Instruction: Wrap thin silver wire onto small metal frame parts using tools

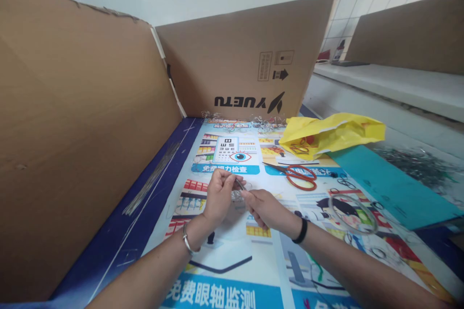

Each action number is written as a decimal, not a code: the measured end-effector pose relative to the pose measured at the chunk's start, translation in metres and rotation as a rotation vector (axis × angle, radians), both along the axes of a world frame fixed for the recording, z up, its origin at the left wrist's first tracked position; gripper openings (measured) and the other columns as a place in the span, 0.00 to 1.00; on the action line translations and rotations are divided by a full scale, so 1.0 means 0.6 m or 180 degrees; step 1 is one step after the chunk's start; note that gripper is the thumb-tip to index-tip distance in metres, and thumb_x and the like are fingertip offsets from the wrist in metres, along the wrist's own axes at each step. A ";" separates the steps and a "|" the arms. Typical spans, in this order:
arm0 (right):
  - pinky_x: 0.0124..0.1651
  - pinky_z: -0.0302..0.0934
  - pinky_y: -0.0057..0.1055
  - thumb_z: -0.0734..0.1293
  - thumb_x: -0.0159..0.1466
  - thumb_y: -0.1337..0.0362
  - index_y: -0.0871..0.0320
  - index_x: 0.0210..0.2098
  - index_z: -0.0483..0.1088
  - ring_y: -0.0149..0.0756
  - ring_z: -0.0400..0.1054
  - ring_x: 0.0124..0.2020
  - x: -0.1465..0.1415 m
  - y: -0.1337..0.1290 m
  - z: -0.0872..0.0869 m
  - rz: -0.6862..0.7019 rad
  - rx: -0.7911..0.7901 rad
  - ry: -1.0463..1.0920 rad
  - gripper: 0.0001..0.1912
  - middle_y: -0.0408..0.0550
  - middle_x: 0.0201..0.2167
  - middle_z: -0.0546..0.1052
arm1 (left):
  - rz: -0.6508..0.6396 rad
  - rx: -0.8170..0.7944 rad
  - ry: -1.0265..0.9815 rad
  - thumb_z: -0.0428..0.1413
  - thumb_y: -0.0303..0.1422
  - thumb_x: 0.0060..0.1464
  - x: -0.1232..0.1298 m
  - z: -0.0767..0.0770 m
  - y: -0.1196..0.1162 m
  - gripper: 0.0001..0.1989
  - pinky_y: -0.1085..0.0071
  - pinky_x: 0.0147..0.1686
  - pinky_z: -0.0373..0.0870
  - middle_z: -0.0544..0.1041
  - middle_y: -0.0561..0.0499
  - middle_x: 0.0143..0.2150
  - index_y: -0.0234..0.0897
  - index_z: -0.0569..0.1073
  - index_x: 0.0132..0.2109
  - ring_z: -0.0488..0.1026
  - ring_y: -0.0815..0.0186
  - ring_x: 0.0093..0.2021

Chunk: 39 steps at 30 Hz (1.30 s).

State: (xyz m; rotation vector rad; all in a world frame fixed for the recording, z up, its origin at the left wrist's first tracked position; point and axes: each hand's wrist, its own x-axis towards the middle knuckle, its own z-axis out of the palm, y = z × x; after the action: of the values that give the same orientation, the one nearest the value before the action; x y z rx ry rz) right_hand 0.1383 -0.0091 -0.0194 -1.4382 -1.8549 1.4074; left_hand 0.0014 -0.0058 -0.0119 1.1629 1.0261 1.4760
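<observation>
My left hand (220,193) is closed in a pinch, thumb against fingers, above the printed sheet. Close beside it, my right hand (266,206) also pinches. Between the fingertips runs a short, dark, thin piece of wire (239,184), gripped by both hands. Fine shiny loops show just below it, too small to make out clearly. Scissors (302,177) with orange-red handles lie beyond my right hand, blades pointing left. To the right of that hand rests a clear ring-shaped coil (353,213).
A bundle of thin straight wires (152,178) lies at left. Wire scraps (264,123) line the foot of the cardboard panel (235,67). A yellow bag (337,130) lies open at right, near a teal sheet (391,188) and a dark tangled heap (420,166). Small black rings (346,183) are scattered about.
</observation>
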 end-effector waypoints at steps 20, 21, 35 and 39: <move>0.26 0.46 0.27 0.52 0.64 0.53 0.58 0.19 0.60 0.30 0.58 0.22 0.012 0.006 0.022 0.0477 0.1146 -0.0894 0.23 0.44 0.18 0.66 | -0.0797 -0.0338 0.0564 0.54 0.34 0.51 -0.039 0.026 0.022 0.09 0.74 0.25 0.68 0.76 0.52 0.25 0.36 0.61 0.30 0.73 0.70 0.22; 0.26 0.46 0.27 0.52 0.64 0.52 0.58 0.19 0.61 0.31 0.57 0.22 0.013 0.006 0.020 0.0485 0.1170 -0.0903 0.23 0.44 0.18 0.65 | -0.0823 -0.0376 0.0527 0.54 0.34 0.50 -0.039 0.027 0.023 0.09 0.74 0.25 0.68 0.76 0.52 0.25 0.36 0.61 0.30 0.73 0.69 0.22; 0.18 0.49 0.23 0.52 0.62 0.46 0.57 0.20 0.56 0.25 0.55 0.14 0.021 0.016 0.015 0.0068 0.0196 -0.0162 0.24 0.38 0.12 0.60 | -0.0747 -0.0403 0.0774 0.55 0.39 0.50 -0.043 0.028 0.028 0.11 0.73 0.31 0.68 0.76 0.48 0.28 0.34 0.70 0.30 0.74 0.66 0.31; 0.15 0.48 0.22 0.54 0.62 0.47 0.57 0.20 0.57 0.24 0.54 0.11 0.021 0.017 0.016 0.0006 -0.0081 0.0026 0.22 0.36 0.10 0.58 | -0.0488 -0.0081 0.1245 0.52 0.38 0.52 -0.045 0.029 0.027 0.10 0.74 0.29 0.67 0.76 0.49 0.29 0.35 0.73 0.31 0.73 0.66 0.32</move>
State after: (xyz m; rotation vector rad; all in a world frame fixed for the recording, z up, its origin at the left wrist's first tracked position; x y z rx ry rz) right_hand 0.1509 0.0009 -0.0099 -1.4413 -1.8401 1.4404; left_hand -0.0254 0.0106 0.0054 1.5141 1.1819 1.1360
